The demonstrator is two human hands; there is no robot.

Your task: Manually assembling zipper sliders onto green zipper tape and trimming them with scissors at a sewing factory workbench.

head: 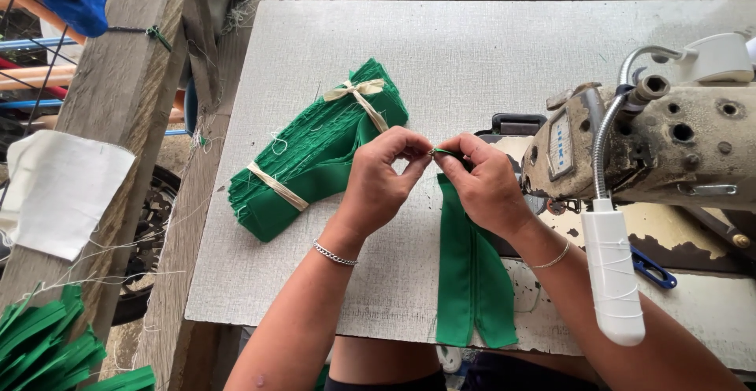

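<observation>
A long folded strip of green fabric (471, 281) lies near the centre of the frame, running from the hands down past the lower edge of the pale grey textured table top (472, 52). Its upper tip is pinched between both hands: the left hand (378, 182), closed narrow with thumb and forefinger pressed together, meets the right hand (487, 186), likewise curled tight with its fingertips gripping the same green tip. Each wrist wears a thin bracelet. Just left of the hands, towards the centre left, rests a thick bundle of green fabric pieces (315, 155), bound in two places with cream-coloured ties. At the right side stands a worn, cream-coloured sewing machine (669, 147) with a white lamp on a flexible metal neck (613, 273) hanging in front of it. A small blue-handled tool (654, 269) lies beside the lamp. More green strips (55, 352) sit at the lower left corner, below a white cloth (63, 190) draped by a wooden post
</observation>
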